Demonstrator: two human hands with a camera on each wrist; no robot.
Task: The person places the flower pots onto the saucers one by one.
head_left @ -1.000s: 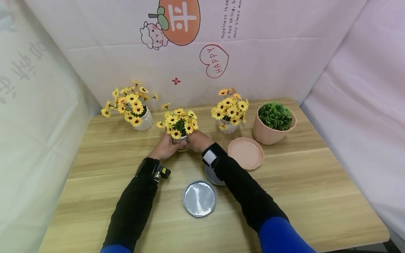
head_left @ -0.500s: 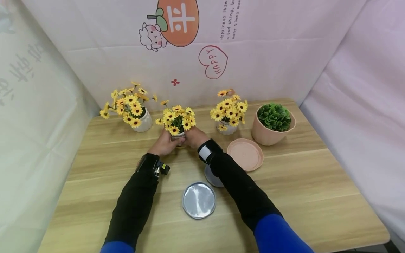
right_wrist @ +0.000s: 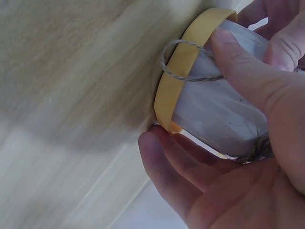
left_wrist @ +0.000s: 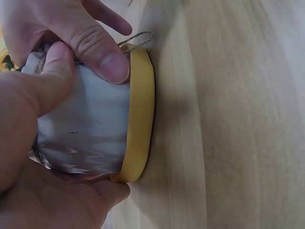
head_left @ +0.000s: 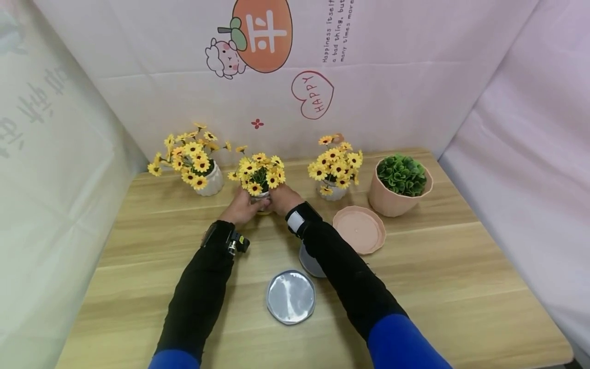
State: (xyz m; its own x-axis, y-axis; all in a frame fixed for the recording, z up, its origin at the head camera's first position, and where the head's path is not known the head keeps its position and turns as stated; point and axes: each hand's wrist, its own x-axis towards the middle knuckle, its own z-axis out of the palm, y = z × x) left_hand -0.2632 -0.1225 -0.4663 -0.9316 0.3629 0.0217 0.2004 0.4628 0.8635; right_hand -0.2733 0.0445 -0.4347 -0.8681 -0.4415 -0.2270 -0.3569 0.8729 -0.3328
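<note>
Head view: my left hand (head_left: 241,207) and right hand (head_left: 283,199) both had hold of the yellow-flower pot (head_left: 259,176), now a touch closer to the back wall (head_left: 405,102) than a second earlier. Left wrist: both hands clasped its white sides, yellow base (left_wrist: 141,119) right at the table (left_wrist: 238,124). Right wrist: a twine loop (right_wrist: 202,79) hung across that base.

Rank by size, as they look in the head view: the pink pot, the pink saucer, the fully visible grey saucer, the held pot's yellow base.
1. Pink pot
2. Pink saucer and grey saucer: too alike to rank; the grey one lies nearer the camera.
3. Yellow base: only a thin strip shows.
</note>
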